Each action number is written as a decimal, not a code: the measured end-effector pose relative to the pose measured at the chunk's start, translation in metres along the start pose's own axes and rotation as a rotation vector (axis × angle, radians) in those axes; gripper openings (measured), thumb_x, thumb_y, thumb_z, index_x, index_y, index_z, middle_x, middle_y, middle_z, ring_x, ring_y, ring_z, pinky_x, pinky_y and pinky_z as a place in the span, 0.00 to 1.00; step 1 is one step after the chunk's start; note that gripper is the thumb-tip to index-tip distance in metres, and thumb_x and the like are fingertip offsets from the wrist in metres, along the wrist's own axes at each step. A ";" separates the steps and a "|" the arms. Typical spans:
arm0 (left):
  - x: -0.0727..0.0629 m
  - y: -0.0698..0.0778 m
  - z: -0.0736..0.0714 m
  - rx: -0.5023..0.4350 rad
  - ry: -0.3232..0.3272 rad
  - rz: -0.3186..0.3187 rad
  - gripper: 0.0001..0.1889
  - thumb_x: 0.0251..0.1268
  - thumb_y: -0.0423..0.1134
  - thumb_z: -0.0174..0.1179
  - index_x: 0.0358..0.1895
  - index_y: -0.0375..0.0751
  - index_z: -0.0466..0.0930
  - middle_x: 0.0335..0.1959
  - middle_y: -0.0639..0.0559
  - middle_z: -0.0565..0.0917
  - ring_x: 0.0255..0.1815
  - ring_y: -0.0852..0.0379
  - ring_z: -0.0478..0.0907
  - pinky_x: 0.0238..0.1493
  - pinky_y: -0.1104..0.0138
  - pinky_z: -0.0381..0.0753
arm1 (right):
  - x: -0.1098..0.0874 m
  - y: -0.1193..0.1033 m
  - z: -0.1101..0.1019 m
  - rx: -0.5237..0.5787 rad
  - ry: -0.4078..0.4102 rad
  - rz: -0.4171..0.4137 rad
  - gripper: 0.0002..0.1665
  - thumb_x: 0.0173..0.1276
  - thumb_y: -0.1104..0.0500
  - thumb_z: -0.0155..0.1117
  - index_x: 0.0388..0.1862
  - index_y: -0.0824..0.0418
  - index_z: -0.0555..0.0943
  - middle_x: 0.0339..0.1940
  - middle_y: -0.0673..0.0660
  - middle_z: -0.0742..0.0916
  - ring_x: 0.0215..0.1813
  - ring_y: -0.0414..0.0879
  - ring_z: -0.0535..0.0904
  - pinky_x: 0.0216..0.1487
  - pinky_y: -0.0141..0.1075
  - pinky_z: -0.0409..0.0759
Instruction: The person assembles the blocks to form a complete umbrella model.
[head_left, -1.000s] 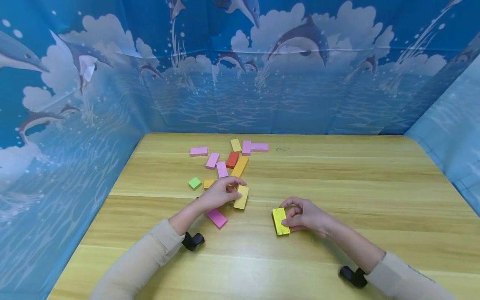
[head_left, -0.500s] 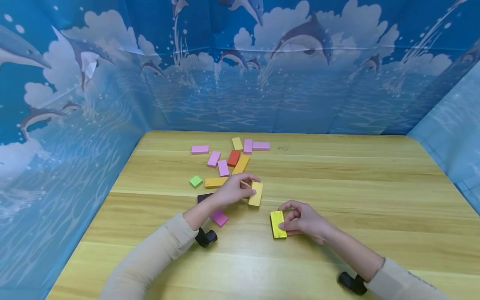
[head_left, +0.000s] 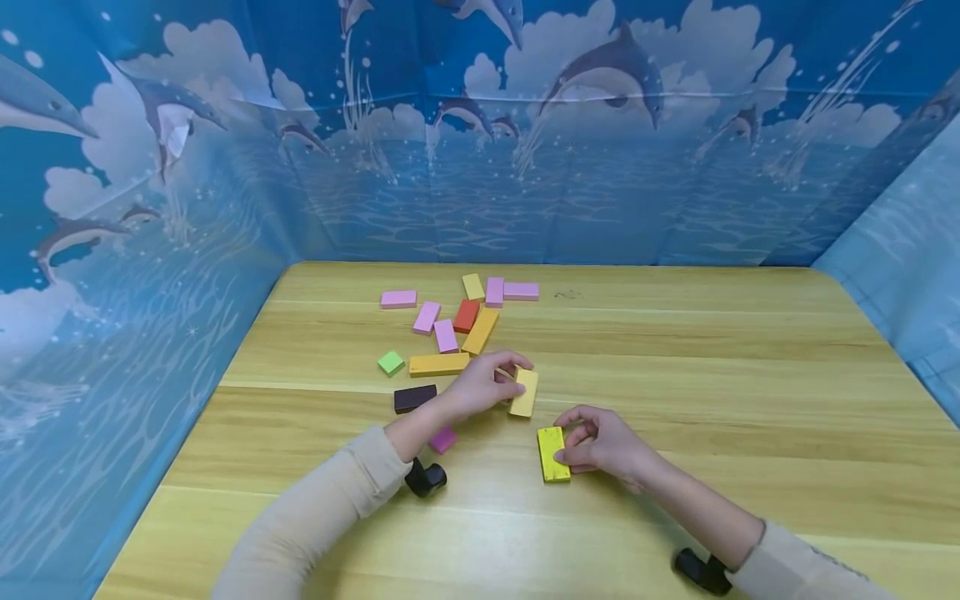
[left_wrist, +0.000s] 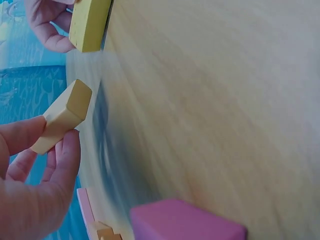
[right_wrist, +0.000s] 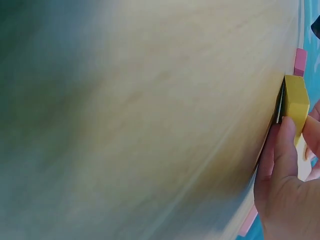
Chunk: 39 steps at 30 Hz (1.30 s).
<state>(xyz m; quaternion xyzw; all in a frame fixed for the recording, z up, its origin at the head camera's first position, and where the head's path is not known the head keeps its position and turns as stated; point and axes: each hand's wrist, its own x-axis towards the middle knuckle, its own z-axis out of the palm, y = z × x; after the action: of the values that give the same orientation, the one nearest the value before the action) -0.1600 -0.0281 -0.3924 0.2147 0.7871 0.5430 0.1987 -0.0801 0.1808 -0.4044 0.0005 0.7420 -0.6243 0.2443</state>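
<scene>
In the head view my left hand [head_left: 480, 390] pinches a pale yellow block [head_left: 528, 393] between thumb and fingers. A shadow shows under that block [left_wrist: 62, 110] in the left wrist view, where it is raised off the table. To the right and nearer the front, my right hand [head_left: 613, 447] grips a bright yellow block [head_left: 551, 454] by its right side. The right wrist view shows this yellow block [right_wrist: 296, 97] close to the tabletop, with the thumb and fingers on either side. A small gap separates the two held blocks.
Left of the hands lie a black block [head_left: 414, 398], an orange block [head_left: 438, 365], a green block [head_left: 391, 362] and a partly covered magenta block [head_left: 443, 439]. Farther back are several pink blocks [head_left: 398, 299], a red block [head_left: 466, 316] and another yellow block [head_left: 472, 287]. A dolphin-print curtain [head_left: 480, 192] borders the table.
My left hand has carried the pale yellow block rightward, uncovering the black and orange blocks. My right hand has shifted slightly left and toward the front with its yellow block.
</scene>
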 end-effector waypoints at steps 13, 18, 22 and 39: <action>0.007 -0.014 0.011 0.027 0.002 -0.013 0.15 0.61 0.30 0.59 0.51 0.42 0.78 0.39 0.50 0.75 0.33 0.59 0.74 0.31 0.70 0.76 | -0.001 -0.001 -0.001 -0.064 0.052 -0.020 0.25 0.51 0.70 0.71 0.49 0.74 0.75 0.33 0.59 0.79 0.32 0.46 0.76 0.35 0.36 0.81; 0.008 -0.015 0.013 0.017 0.011 -0.015 0.15 0.60 0.30 0.60 0.52 0.40 0.77 0.39 0.48 0.75 0.34 0.58 0.75 0.32 0.70 0.76 | -0.003 -0.001 -0.008 -0.127 0.036 -0.100 0.25 0.54 0.65 0.71 0.50 0.73 0.77 0.42 0.62 0.83 0.41 0.49 0.80 0.41 0.32 0.79; 0.009 -0.017 0.016 -0.002 0.006 -0.009 0.16 0.60 0.30 0.60 0.53 0.39 0.76 0.41 0.44 0.76 0.35 0.57 0.75 0.33 0.70 0.76 | -0.006 0.002 -0.011 -0.316 -0.011 -0.266 0.23 0.57 0.61 0.70 0.51 0.67 0.80 0.49 0.61 0.83 0.52 0.53 0.79 0.50 0.38 0.77; 0.009 -0.017 0.021 0.024 0.012 -0.007 0.16 0.58 0.30 0.62 0.51 0.38 0.77 0.38 0.47 0.76 0.35 0.59 0.75 0.34 0.71 0.75 | -0.009 0.015 -0.014 -1.091 -0.128 -1.103 0.18 0.52 0.65 0.70 0.45 0.62 0.85 0.49 0.58 0.85 0.52 0.55 0.80 0.48 0.53 0.76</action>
<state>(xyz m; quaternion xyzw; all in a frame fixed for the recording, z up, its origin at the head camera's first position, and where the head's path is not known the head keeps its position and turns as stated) -0.1576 -0.0124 -0.4166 0.2111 0.7954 0.5342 0.1935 -0.0729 0.2001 -0.4137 -0.5251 0.8216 -0.2011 -0.0934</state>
